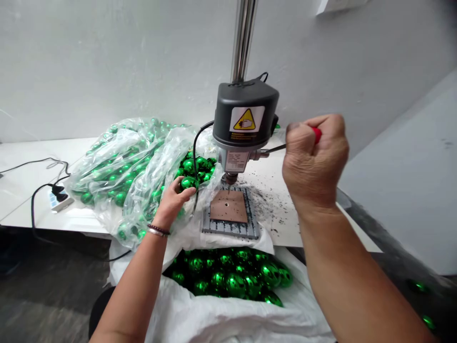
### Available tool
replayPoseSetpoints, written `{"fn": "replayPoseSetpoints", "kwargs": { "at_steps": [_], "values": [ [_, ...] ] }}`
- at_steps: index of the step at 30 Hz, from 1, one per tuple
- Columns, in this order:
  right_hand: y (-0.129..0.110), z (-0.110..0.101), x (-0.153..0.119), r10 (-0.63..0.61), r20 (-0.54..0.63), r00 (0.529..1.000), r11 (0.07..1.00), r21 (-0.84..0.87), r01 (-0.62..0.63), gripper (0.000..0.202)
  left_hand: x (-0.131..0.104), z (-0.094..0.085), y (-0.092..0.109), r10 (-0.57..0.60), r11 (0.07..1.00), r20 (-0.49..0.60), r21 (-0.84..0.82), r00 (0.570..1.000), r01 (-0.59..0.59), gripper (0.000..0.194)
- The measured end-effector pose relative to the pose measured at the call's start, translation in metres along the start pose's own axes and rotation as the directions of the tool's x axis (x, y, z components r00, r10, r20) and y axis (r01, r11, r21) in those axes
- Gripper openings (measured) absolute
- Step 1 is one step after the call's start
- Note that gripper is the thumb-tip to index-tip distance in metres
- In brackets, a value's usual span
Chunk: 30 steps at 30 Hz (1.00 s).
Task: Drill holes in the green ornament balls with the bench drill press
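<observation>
My left hand (pixel 174 200) has its thumb and fingers closed round a shiny green ball (pixel 189 183), at the mouth of a clear plastic bag (pixel 143 166) full of such balls. My right hand (pixel 316 159) is wrapped in a fist round the red-ended lever (pixel 317 135) of a drill press (pixel 246 114). Below its chuck (pixel 230 178) lies a brown square board (pixel 228 206) with a small hole, on a grooved grey base plate (pixel 252 224). The bit hangs over the board's back part.
In front of the table, an open white sack (pixel 228 314) holds several green balls. Dark shavings (pixel 267 205) litter the white table (pixel 89 224) right of the base. Black cables and a power strip (pixel 60 201) lie at left.
</observation>
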State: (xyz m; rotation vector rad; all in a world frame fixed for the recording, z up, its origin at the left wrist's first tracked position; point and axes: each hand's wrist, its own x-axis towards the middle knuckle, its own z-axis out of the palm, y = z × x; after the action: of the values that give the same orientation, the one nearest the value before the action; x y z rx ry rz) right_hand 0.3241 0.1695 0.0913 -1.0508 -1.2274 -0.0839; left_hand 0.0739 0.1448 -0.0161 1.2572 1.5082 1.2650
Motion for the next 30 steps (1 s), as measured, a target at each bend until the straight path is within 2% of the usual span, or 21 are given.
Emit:
{"fn": "replayPoseSetpoints", "kwargs": {
  "at_steps": [2, 4, 8, 11, 14, 16, 18, 23, 30],
  "values": [
    [0.001, 0.000, 0.000, 0.003, -0.001, 1.000, 1.000, 0.000, -0.003, 0.019, -0.011, 0.003, 0.004, -0.094, 0.938, 0.148, -0.318, 0.985, 0.137, 0.061],
    [0.002, 0.000, -0.001, -0.001, 0.003, 1.000, 1.000, -0.003, 0.001, 0.019, -0.020, 0.010, 0.007, -0.131, 0.840, 0.286, -0.477, 0.949, 0.259, 0.062],
    [0.005, 0.000, -0.003, -0.025, 0.004, 1.000, 1.000, 0.007, 0.025, 0.024, -0.027, 0.030, 0.004, -0.159, 0.728, 0.432, -0.556, 0.888, 0.401, 0.053],
    [0.005, 0.001, -0.004, -0.044, -0.007, 0.999, 0.999, 0.007, 0.044, 0.028, -0.025, 0.042, -0.005, -0.188, 0.687, 0.461, -0.570, 0.867, 0.452, 0.043],
    [0.005, 0.002, -0.006, -0.042, -0.005, 0.999, 0.999, -0.011, 0.042, 0.031, -0.021, 0.051, -0.011, -0.206, 0.679, 0.450, -0.574, 0.869, 0.458, 0.036],
    [0.005, 0.001, -0.006, -0.037, 0.009, 0.999, 0.999, -0.023, 0.037, 0.033, -0.019, 0.056, -0.013, -0.219, 0.702, 0.420, -0.560, 0.881, 0.441, 0.036],
    [0.006, 0.001, -0.007, -0.034, 0.029, 0.999, 0.999, -0.039, 0.035, 0.034, -0.016, 0.062, -0.012, -0.230, 0.765, 0.375, -0.501, 0.898, 0.405, 0.040],
    [0.007, -0.002, -0.006, -0.011, 0.094, 0.995, 0.998, -0.053, 0.016, 0.034, -0.008, 0.076, -0.008, -0.250, 0.926, 0.271, -0.215, 0.930, 0.312, 0.041],
    [0.005, -0.004, -0.004, -0.010, 0.125, 0.992, 0.999, -0.038, 0.015, 0.031, 0.001, 0.082, -0.012, -0.233, 0.972, 0.261, 0.044, 0.937, 0.230, 0.044]
  ]
}}
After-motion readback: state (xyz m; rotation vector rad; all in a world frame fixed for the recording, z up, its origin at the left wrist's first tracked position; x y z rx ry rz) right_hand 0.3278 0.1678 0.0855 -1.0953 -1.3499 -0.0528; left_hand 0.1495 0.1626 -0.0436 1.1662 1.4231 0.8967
